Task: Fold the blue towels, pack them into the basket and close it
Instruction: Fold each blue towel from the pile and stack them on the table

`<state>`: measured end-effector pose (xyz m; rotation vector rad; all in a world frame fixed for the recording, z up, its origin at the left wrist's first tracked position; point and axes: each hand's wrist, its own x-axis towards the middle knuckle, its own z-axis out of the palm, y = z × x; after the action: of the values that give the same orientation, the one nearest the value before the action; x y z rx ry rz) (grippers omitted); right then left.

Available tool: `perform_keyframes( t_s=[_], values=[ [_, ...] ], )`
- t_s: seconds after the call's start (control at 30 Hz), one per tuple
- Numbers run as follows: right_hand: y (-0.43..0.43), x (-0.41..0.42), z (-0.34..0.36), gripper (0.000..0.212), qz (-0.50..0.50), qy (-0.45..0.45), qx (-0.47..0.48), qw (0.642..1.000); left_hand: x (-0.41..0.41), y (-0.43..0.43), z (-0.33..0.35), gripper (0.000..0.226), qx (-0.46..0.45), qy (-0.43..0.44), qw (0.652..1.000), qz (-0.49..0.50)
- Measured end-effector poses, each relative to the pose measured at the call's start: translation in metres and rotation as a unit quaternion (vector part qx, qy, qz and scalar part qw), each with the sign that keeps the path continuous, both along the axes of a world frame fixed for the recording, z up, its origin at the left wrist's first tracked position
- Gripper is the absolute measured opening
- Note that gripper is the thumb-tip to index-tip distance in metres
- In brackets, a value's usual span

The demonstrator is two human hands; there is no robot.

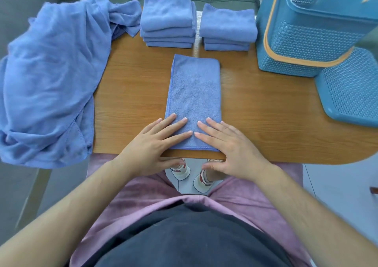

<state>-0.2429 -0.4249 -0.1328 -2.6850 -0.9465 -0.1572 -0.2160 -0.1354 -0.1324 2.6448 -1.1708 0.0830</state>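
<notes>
Both hands, left hand (155, 142) and right hand (227, 144), press flat, fingers spread, on the half-folded towel (195, 95); careless lifting could skew its edges.

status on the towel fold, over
Left hand, right hand open, flat on half-folded towel. Taller stack, shorter stack behind. Basket open, lid beside it. Nothing in the way.

hands: left hand (155, 144) and right hand (227, 146) flat on towel (195, 95), frame centre
stacks: folded towels (167, 21), top centre
basket (302, 37): upper right
</notes>
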Motion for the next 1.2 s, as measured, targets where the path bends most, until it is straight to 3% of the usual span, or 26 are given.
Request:
perform_keyframes(
  t_s=[0.23, 0.4, 0.47, 0.53, 0.67, 0.8, 0.9, 1.07, 1.2],
  values=[
    [0.002, -0.021, 0.005, 0.041, 0.012, -0.015, 0.099, 0.995, -0.024, 0.000, -0.003, 0.046, -0.049, -0.033, 0.998, -0.014],
    [-0.001, -0.037, 0.018, 0.035, -0.060, 0.025, 0.250, 0.966, -0.034, -0.003, 0.015, 0.035, -0.191, -0.004, 0.981, 0.025],
    [0.004, -0.039, 0.026, 0.048, -0.117, 0.060, 0.329, 0.935, -0.036, -0.008, 0.028, 0.037, -0.259, 0.033, 0.962, 0.075],
    [0.009, -0.034, 0.034, 0.051, -0.141, 0.040, 0.380, 0.914, -0.032, -0.013, 0.038, 0.040, -0.310, 0.094, 0.939, 0.120],
    [0.013, -0.001, 0.047, 0.021, -0.133, -0.025, 0.338, 0.931, -0.005, -0.025, 0.053, 0.038, -0.364, 0.200, 0.891, 0.185],
    [0.016, 0.035, 0.051, 0.022, -0.172, 0.002, 0.316, 0.933, 0.026, -0.036, 0.065, 0.006, -0.414, 0.279, 0.844, 0.194],
    [0.019, 0.059, 0.052, 0.022, -0.203, 0.020, 0.325, 0.924, 0.046, -0.036, 0.068, 0.025, -0.419, 0.329, 0.828, 0.176],
    [0.022, 0.087, 0.051, 0.036, -0.233, 0.148, 0.305, 0.911, 0.075, -0.039, 0.056, 0.032, -0.370, 0.304, 0.846, 0.233],
    [0.022, 0.106, 0.041, 0.052, -0.259, 0.172, 0.147, 0.939, 0.095, -0.043, 0.040, 0.037, -0.271, 0.222, 0.899, 0.262]
  ],
)
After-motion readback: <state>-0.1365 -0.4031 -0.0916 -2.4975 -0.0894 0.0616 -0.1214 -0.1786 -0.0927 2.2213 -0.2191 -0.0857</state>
